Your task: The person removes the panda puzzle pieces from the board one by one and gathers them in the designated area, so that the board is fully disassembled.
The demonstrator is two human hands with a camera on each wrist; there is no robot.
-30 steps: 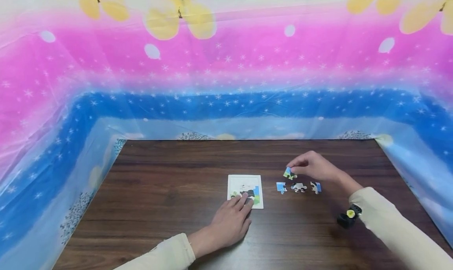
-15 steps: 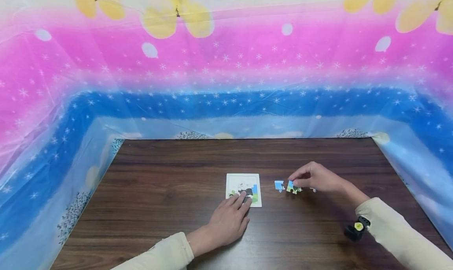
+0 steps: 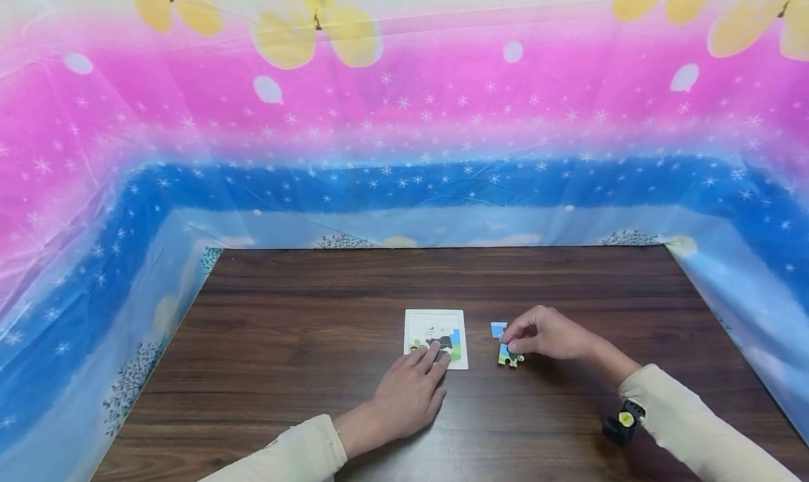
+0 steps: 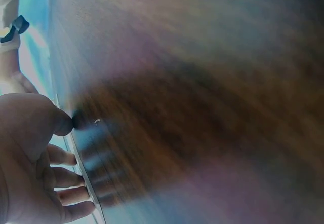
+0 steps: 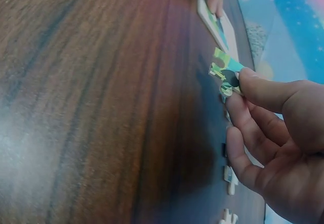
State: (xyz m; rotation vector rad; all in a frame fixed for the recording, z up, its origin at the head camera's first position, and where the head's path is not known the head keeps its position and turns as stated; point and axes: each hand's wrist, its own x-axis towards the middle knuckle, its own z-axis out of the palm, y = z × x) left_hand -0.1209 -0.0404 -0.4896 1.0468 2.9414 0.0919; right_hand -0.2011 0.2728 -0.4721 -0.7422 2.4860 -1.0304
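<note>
In the head view my left hand (image 3: 407, 391) rests with extended fingers on a white puzzle tray (image 3: 464, 331), whose panda picture is partly assembled. The fingers cover its lower edge. To the right of the tray, my right hand (image 3: 553, 334) pinches a jigsaw piece (image 3: 508, 356) between thumb and fingers. That piece shows green, blue and black print in the right wrist view, held above the table. A loose blue jigsaw piece (image 3: 498, 329) lies just behind it. Other loose pieces (image 5: 230, 178) lie under the right hand, hidden from the head view.
Everything lies on a dark wood-grain table (image 3: 284, 327). A pink and blue printed cloth (image 3: 379, 187) surrounds its back and sides. The right wrist wears a black band device (image 3: 622, 426).
My right hand has carried the pinched jigsaw piece toward me and slightly left, passing over the row of loose pieces. The left hand has stayed on the puzzle tray.
</note>
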